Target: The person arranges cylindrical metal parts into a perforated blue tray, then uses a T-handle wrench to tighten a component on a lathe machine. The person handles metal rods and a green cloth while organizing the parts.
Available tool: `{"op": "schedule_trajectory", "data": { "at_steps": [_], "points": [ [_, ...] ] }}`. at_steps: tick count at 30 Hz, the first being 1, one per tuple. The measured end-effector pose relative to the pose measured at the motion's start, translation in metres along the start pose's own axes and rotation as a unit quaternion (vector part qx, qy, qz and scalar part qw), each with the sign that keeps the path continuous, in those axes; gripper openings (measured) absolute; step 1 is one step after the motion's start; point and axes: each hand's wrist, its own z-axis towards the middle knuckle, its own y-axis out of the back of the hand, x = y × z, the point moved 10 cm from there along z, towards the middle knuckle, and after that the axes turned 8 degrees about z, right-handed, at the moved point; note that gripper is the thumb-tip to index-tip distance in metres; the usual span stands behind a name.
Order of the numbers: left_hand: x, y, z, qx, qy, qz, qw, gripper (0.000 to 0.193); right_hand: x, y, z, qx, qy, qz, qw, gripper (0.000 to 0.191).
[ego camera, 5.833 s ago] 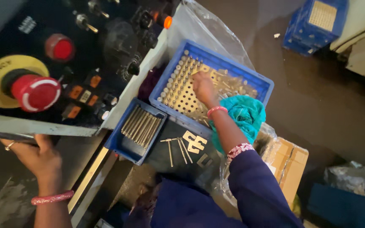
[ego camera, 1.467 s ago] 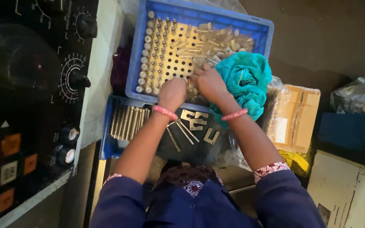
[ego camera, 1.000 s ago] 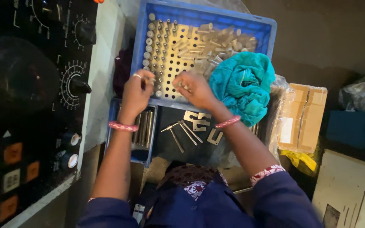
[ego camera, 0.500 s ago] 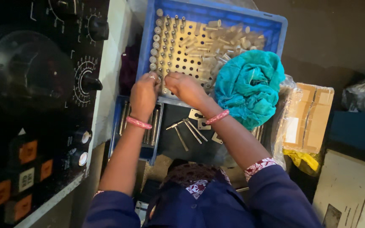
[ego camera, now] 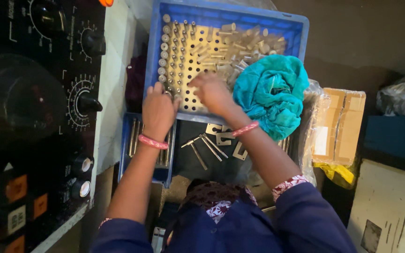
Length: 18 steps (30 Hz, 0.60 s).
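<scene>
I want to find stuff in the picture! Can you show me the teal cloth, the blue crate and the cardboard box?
teal cloth (ego camera: 272, 96), head view, on the middle of its crumpled folds.
blue crate (ego camera: 233, 10), head view, on its far rim.
cardboard box (ego camera: 341, 124), head view, on its brown top face.

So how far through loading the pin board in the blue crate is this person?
Done: pins stand in the left columns of the perforated board. In hand: left hand and right hand work its lower rows. Left: many empty holes, loose metal pieces heaped at the blue crate's right.

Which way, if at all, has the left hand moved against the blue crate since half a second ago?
Cannot tell any real move: the left hand rests at the near-left edge of the blue crate, as before.
</scene>
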Motion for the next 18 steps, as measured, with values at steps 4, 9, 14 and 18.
{"op": "schedule_trajectory", "data": {
  "at_steps": [4,9,14,18],
  "points": [
    [-0.027,-0.003,0.004,-0.043,-0.018,-0.015,0.999,0.020,-0.039,0.030,-0.011,-0.042,-0.052,-0.125,0.990,0.030],
    [-0.082,-0.063,0.019,0.021,-0.094,-0.112,0.989,0.017,-0.051,0.032,-0.011,-0.021,-0.063,-0.182,0.981,0.024],
    [-0.098,-0.101,0.047,0.015,-0.094,-0.143,0.985,0.010,-0.058,0.030,-0.009,-0.031,-0.054,-0.176,0.982,0.012],
    [-0.104,-0.102,0.058,0.006,-0.042,-0.148,0.988,0.010,-0.058,0.045,-0.012,-0.112,-0.017,-0.124,0.986,0.018]
  ]
}}
